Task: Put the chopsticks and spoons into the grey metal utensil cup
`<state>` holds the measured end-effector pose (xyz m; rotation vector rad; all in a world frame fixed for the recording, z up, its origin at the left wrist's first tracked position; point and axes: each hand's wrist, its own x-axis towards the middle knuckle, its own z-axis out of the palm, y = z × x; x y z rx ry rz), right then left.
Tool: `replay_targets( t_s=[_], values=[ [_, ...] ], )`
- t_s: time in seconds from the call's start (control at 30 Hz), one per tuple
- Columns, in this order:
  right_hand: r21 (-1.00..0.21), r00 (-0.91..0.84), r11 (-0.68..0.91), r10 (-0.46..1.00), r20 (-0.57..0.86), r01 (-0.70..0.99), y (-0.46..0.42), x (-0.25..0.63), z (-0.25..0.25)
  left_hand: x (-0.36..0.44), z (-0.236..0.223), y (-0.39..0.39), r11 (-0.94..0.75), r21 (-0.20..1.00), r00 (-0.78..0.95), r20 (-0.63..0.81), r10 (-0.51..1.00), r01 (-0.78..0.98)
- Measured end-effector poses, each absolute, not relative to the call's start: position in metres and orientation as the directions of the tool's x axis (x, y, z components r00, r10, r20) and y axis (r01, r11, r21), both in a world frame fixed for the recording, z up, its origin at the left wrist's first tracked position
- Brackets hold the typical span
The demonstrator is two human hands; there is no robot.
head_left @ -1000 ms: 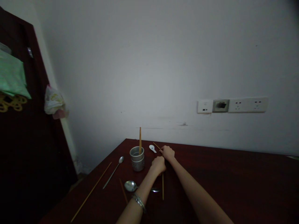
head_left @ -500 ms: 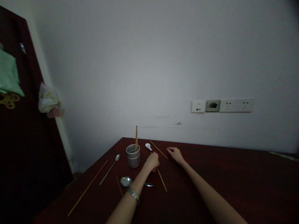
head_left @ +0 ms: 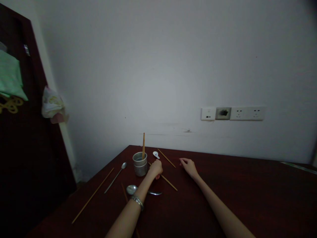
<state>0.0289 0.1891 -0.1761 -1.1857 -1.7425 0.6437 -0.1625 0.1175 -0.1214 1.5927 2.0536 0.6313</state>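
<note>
My left hand (head_left: 156, 168), a bracelet at its wrist, is closed around a wooden chopstick (head_left: 168, 182). The stick's far tip shows just right of a grey metal cup (head_left: 140, 167), and its other end slants toward the front right. Two upright chopsticks (head_left: 143, 145) stand together in the cup. My right hand (head_left: 189, 166) rests on the table to the right, holding nothing, its fingers slightly apart. Under my left forearm lies a large metal spoon (head_left: 132, 189), partly hidden. Beyond my left hand are a small white spoon (head_left: 156, 154) and another chopstick (head_left: 166, 158).
On the left of the dark red table (head_left: 235, 195) lie a long-handled spoon (head_left: 115, 178) and a chopstick (head_left: 92, 195). Another chopstick (head_left: 124, 191) runs partly beneath my left forearm. Wall sockets (head_left: 246, 113) sit above the table. A door (head_left: 29, 142) stands at far left.
My left hand has moved slightly left, toward the cup, and the chopstick in it has turned to a flatter slant. My right hand has stayed nearly in place, with its fingers a little more parted.
</note>
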Motion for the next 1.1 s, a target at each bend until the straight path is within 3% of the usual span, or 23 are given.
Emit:
replay_targets(
  t_s=[0.13,0.33,0.43,0.53,0.63,0.73,0.87,1.0,1.1],
  values=[
    [-0.810,-0.144,0.404,0.914,0.380,0.426,0.189,0.029,-0.176,-0.164,-0.124,0.120,0.222,0.408,-0.212,-0.068,0.975,0.886],
    [-0.810,-0.153,0.406,0.913,0.377,0.424,0.189,0.030,-0.177,-0.167,-0.093,0.111,0.110,0.395,-0.094,-0.060,0.994,0.912],
    [-0.811,-0.156,0.405,0.914,0.375,0.422,0.189,0.030,-0.177,-0.172,-0.061,0.103,0.035,0.437,-0.081,0.088,0.993,0.899],
    [-0.805,-0.151,0.413,0.910,0.387,0.425,0.189,0.029,-0.177,-0.183,-0.024,0.090,-0.046,0.470,-0.136,0.344,0.929,0.881],
    [-0.800,-0.157,0.423,0.905,0.395,0.427,0.189,0.030,-0.177,-0.200,0.003,0.077,-0.053,0.484,-0.277,0.585,0.762,0.874],
    [-0.797,-0.172,0.421,0.907,0.385,0.434,0.189,0.030,-0.177,-0.225,0.007,0.075,0.025,0.507,-0.428,0.699,0.573,0.861],
    [-0.792,-0.173,0.419,0.907,0.383,0.444,0.189,0.030,-0.178,-0.256,-0.016,0.097,-0.034,0.606,-0.462,0.642,0.612,0.795],
    [-0.785,-0.175,0.413,0.910,0.376,0.461,0.189,0.030,-0.177,-0.270,-0.043,0.121,-0.119,0.820,-0.420,0.404,0.812,0.559],
    [-0.778,-0.180,0.411,0.911,0.372,0.476,0.188,0.030,-0.175,-0.269,-0.055,0.127,-0.147,0.900,-0.337,0.300,0.892,0.411]
  ],
)
